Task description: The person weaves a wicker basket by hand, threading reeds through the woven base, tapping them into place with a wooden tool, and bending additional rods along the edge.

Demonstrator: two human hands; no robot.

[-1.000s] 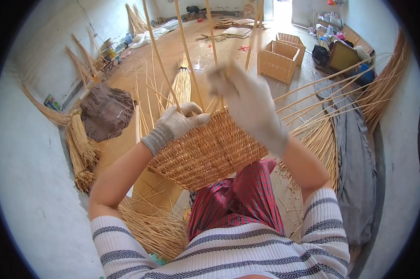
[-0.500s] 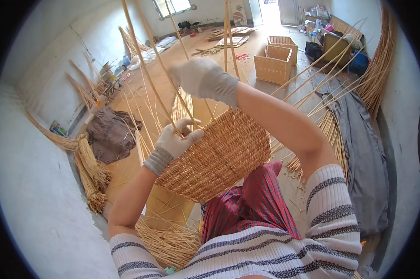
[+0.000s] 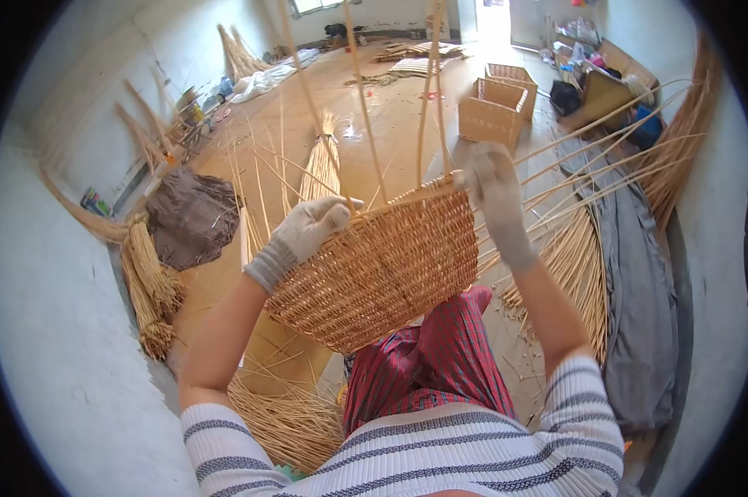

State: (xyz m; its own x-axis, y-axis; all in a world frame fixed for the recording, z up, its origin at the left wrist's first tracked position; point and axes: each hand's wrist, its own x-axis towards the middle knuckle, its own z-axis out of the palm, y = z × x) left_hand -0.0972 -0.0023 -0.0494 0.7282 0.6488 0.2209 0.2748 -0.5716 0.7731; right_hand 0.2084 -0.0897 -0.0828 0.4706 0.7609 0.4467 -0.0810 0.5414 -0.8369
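A woven wicker basket (image 3: 382,273) rests tilted above my lap, with long upright stakes (image 3: 364,108) rising from its rim and more sticking out to the right. My left hand (image 3: 312,228), in a pale glove, is closed on the basket's left rim near the base of a stake. At the right end of the rim is my right hand (image 3: 494,186), also gloved, its fingers bent and slightly blurred. Whether those fingers hold a strand cannot be made out.
Two square wicker boxes (image 3: 490,112) stand ahead on the right. Bundled straw (image 3: 322,170) lies beyond the basket, loose rods (image 3: 278,422) at lower left. A brown cloth (image 3: 190,217) is at left, a grey cloth (image 3: 639,331) at right.
My right hand has swung from above the rim's left part over to its right end and lower. My left hand stays on the left rim. The view has shifted slightly.
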